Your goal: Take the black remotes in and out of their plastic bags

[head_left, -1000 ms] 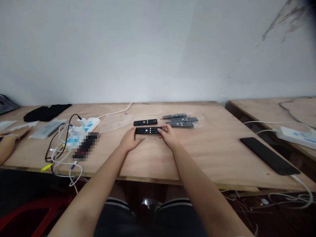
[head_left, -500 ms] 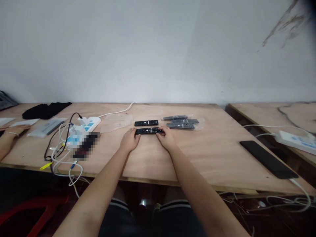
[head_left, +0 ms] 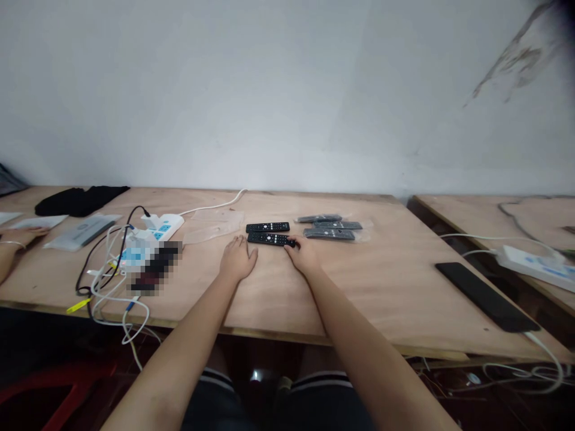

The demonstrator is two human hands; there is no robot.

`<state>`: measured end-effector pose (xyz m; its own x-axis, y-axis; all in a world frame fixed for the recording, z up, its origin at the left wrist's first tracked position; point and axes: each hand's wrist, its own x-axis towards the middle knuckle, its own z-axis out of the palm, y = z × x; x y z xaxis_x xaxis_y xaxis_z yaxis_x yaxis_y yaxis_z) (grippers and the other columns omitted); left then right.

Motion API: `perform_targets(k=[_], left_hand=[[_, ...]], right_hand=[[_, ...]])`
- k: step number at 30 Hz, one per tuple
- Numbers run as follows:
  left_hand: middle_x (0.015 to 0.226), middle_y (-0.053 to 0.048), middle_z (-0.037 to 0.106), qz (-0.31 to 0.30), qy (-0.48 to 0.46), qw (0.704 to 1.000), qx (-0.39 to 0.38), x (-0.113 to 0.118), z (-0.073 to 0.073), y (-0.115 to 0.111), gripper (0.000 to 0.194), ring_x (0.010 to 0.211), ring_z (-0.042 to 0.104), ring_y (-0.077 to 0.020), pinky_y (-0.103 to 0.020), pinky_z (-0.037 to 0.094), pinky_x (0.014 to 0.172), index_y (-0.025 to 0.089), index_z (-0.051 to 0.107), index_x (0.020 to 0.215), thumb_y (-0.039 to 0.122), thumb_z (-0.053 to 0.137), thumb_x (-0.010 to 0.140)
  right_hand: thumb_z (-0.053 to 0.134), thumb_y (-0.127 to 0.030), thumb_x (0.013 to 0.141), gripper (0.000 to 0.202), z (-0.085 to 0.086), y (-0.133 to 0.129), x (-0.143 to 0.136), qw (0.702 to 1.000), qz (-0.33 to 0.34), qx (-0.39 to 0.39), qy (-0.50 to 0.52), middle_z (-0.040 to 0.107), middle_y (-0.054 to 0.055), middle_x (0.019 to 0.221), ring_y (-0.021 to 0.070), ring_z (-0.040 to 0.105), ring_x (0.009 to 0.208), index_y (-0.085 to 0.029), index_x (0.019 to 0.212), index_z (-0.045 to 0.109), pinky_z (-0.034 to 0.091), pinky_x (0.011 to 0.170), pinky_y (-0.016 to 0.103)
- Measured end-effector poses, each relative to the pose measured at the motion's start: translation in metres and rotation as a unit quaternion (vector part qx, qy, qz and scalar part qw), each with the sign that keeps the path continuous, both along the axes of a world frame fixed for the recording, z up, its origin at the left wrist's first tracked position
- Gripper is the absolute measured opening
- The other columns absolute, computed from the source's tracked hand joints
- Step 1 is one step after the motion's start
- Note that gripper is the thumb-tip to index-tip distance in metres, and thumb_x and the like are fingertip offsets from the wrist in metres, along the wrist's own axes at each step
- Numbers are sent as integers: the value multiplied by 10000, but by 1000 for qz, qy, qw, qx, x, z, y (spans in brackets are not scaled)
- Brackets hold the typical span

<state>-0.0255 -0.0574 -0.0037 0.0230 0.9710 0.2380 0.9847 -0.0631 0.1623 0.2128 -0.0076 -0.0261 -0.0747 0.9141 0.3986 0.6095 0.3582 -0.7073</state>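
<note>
Two black remote controls lie in front of me on the wooden table. My right hand (head_left: 303,252) is closed on the right end of the nearer remote control (head_left: 268,239), which is slightly tilted. Just behind it lies the farther remote control (head_left: 268,227), its left end close to the nearer one. My left hand (head_left: 238,258) rests flat on the table, fingers stretched out, beside the left end of the nearer remote. To the right are several remotes in clear plastic sleeves (head_left: 329,233).
Flattened clear plastic bags (head_left: 215,224) lie left of the remotes. A white power strip (head_left: 168,224) with tangled cables stands farther left. A black phone (head_left: 487,296) on a cable lies at right. Another person's hand (head_left: 27,234) shows at the far left.
My left hand has let go of the nearer remote's left end and lies flat beside it. The nearer remote has turned slightly, its left end now closer to the farther one.
</note>
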Motion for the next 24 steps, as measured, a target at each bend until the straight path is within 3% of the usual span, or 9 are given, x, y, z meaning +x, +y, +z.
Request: perform_targets(k=[8, 20, 24], left_hand=[[1574, -250, 479, 1, 0, 1000, -12, 2, 1, -1, 688, 1489, 427, -368, -450, 304, 1246, -23, 497, 1491, 478, 395, 1030], [1560, -260, 491, 0, -15, 1000, 5, 2, -3, 0, 620, 1478, 436, -368, -463, 307, 1232, 5, 518, 1478, 416, 442, 1020], [1565, -246, 491, 3, -9, 1000, -1, 3, -2, 0, 633, 1479, 436, -359, -453, 303, 1236, 0, 508, 1484, 422, 425, 1019]], right_hand=[[715, -286, 862, 273, 4, 12, -2, 998, -42, -23, -30, 758, 87, 1057, 254, 683, 1001, -213, 1123, 749, 535, 960, 420], [631, -294, 843, 394, -4, 15, 2, 999, -30, 40, -18, 701, 138, 1168, 263, 657, 942, -169, 1213, 683, 554, 934, 449], [578, -269, 868, 361, 1, 8, 12, 994, -26, 92, -53, 682, 179, 1232, 303, 631, 1128, -136, 1185, 692, 522, 1016, 452]])
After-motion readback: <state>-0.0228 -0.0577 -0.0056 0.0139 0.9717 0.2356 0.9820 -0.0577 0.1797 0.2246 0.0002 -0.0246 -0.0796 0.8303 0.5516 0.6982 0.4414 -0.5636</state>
